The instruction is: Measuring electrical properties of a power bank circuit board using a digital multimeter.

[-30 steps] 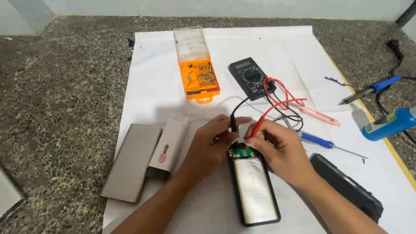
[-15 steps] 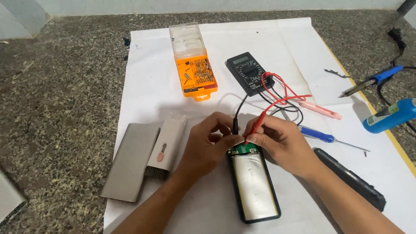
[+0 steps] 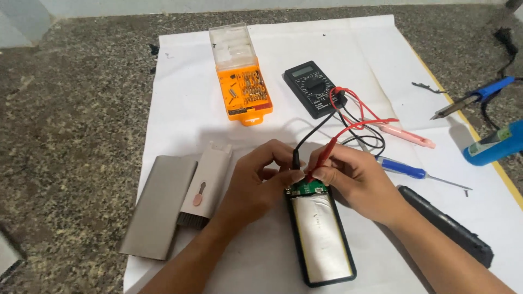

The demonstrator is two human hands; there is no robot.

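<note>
A speckled stone table is lying under everything, and a big white paper sheet is covering its middle. On the paper, near the bottom, an open black power bank is lying flat with its long side running away from the person. Its silver battery pack is showing, and a small green circuit board is sitting at its top end.

The left hand is closing its grip on a black probe, pinching it between thumb and fingers with the tip pointing down at the green board. The right hand is closing its grip on a red probe, and that tip is pointing at the same board. The two hands are touching each other just above the power bank and hiding part of the board.

Red and black wires are running from the probes up to a black multimeter lying farther back. Left of the meter, an orange box of screwdriver bits is lying with its clear lid open. Left of the hands, a grey metal cover and a pale cleaning brush tool are lying side by side. To the right, a black case part, a blue screwdriver and a pink pen-shaped tool are lying near the right arm. A blue soldering iron is lying at the far right.
</note>
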